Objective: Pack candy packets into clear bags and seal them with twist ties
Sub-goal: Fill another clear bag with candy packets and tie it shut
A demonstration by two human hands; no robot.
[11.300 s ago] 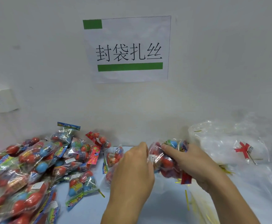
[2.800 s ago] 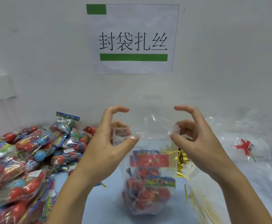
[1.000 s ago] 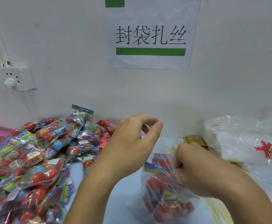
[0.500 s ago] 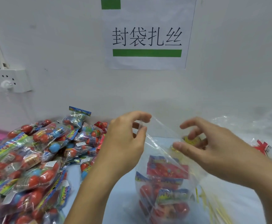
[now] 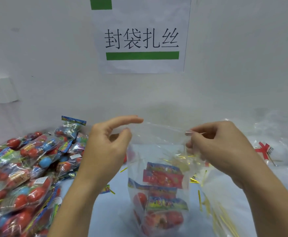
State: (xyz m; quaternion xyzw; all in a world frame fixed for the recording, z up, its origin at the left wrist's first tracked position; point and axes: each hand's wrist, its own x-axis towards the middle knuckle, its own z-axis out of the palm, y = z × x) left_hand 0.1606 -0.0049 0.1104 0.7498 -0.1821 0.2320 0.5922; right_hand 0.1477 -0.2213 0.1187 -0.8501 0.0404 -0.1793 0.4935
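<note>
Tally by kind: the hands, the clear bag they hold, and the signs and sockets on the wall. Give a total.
Hands: 2, left hand and right hand
Held clear bag: 1
Posted paper sign: 1
White wall socket: 1
Total: 5

My left hand (image 5: 105, 151) covers the clear bag (image 5: 157, 177)'s left top corner, so I cannot tell how my fingers grip the film there. My right hand (image 5: 220, 147) hides the right corner. Left of the bag, the pile of candy packets (image 5: 25, 171) runs off the frame's left and bottom edges. The wall socket (image 5: 1, 90) is cut by the left edge. The bag's bottom is cut off too. The print on the packets inside the bag (image 5: 162, 177) is too blurred to read.
</note>
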